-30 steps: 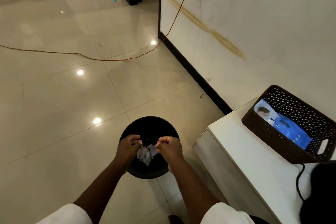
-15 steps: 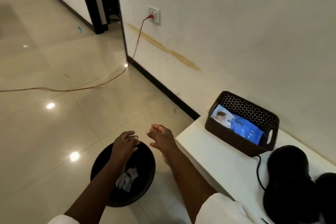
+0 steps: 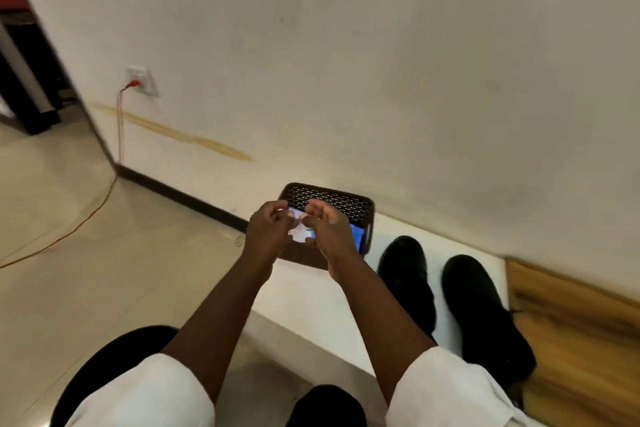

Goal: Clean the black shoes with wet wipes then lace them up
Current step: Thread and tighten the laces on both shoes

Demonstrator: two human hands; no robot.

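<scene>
Two black shoes, one [image 3: 406,276] beside the other [image 3: 483,310], stand side by side on the white bench [image 3: 311,302], toes toward the wall. Left of them sits a brown perforated basket [image 3: 334,198] holding a blue wet wipes pack [image 3: 356,234]. Both my hands hover over the basket. My left hand [image 3: 267,230] has its fingers curled at the pack's white end; blur hides whether it pinches anything. My right hand [image 3: 328,226] is over the pack with relaxed, spread fingers and holds nothing.
A black waste bin [image 3: 104,360] stands on the tiled floor at lower left, partly behind my left sleeve. An orange cable [image 3: 86,218] runs from the wall socket [image 3: 142,80] across the floor. A wooden surface [image 3: 575,326] adjoins the bench on the right.
My view swung right from the bin to the bench. Both hands dropped the used wipes in the bin, then rose and moved right to the basket with the wipes pack.
</scene>
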